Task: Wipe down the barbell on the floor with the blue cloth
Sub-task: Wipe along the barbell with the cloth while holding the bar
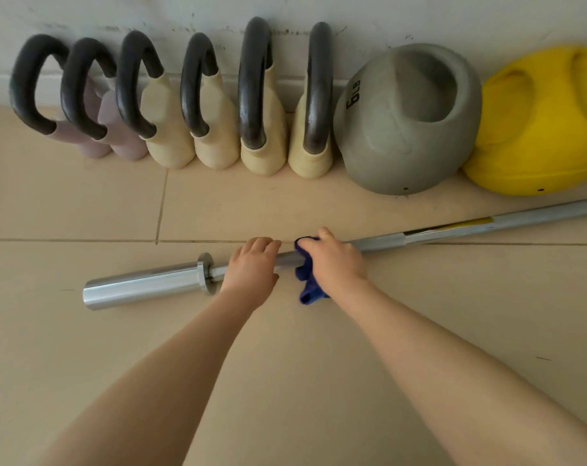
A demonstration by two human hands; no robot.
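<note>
Both hands grip the barbell [144, 287] shaft, the right one through the blue cloth [307, 280].

Right hand [335, 264] wraps the cloth round the shaft, likely for wiping; left hand [251, 267], just left of it beside the collar, curls over bare steel, probably to stop rolling. Barbell lies on the tiled floor [319, 364], running right out of view. Fingertips are hidden behind the shaft. Kettlebells [171, 129] line the far wall.

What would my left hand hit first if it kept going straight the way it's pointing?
Probably bare floor beyond the barbell that the left hand grips; farther on, the row of cream kettlebells by the wall. Depth is hard to judge.
</note>
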